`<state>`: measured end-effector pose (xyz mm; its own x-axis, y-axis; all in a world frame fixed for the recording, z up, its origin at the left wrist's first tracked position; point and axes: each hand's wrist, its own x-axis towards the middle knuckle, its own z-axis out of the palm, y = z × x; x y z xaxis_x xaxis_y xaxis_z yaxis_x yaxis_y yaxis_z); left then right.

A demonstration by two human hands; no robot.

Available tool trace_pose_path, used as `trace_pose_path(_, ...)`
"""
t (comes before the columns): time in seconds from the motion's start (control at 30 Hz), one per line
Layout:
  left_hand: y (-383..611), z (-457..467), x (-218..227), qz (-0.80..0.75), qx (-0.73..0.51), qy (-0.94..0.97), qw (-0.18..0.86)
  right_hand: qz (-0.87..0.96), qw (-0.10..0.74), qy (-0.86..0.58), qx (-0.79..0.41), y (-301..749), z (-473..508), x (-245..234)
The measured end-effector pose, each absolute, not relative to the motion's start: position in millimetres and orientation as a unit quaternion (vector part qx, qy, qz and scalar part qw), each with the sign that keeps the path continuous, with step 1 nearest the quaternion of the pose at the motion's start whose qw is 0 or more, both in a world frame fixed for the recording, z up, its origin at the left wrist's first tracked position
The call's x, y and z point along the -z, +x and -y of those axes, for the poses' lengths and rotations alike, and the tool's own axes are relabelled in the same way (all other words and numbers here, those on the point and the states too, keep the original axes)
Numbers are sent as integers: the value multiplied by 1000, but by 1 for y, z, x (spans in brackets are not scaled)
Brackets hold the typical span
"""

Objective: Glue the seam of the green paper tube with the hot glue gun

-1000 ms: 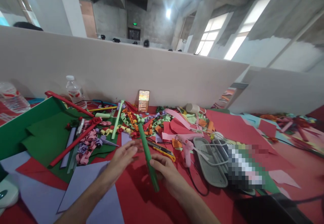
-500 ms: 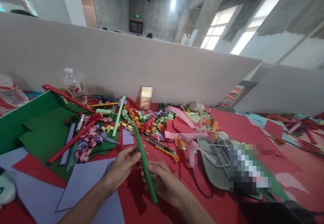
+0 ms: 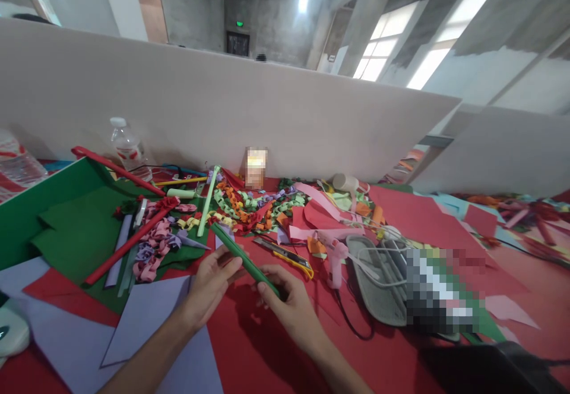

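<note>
A rolled green paper tube (image 3: 243,257) slants from upper left to lower right over the red table. My right hand (image 3: 285,305) grips its lower end with the fingers wrapped round it. My left hand (image 3: 211,284) pinches the tube near its middle with thumb and fingertips. A yellow utility knife (image 3: 285,256) lies just beyond my right hand. A pink glue gun (image 3: 332,257) stands a little further right.
Paper chains (image 3: 249,204), red and light-green paper rolls and paper flowers (image 3: 154,248) litter the table. Green sheets (image 3: 75,227) lie at the left, purple sheets (image 3: 146,322) near me. A water bottle (image 3: 127,147) stands by the grey partition (image 3: 178,103). A grey pencil case (image 3: 378,281) sits at the right.
The green tube has tilted from nearly upright to a flatter slant, its top end swinging left. My right hand has closed round its lower end, and the view has shifted slightly.
</note>
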<state>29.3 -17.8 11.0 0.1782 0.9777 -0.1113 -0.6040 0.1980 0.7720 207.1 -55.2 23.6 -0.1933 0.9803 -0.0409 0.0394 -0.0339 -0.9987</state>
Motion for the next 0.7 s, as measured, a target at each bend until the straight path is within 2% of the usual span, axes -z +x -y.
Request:
trace_pose_path(0.2,30,17,-12,-333,-582,255,697,565,440,-476,-510,208,57,-16)
trace_pose_path(0.37,24,9,-8,-310,-631,122,701,566,567,-480,-357,211,59,-17)
trace_pose_path(0.43,22,5,-6,-317,-644,76,693,575,593,-476,-301,213,61,-18)
trace_pose_path(0.7,20,4,-4,-325,-632,38,703,692,566,-417,-166,217,65,-24)
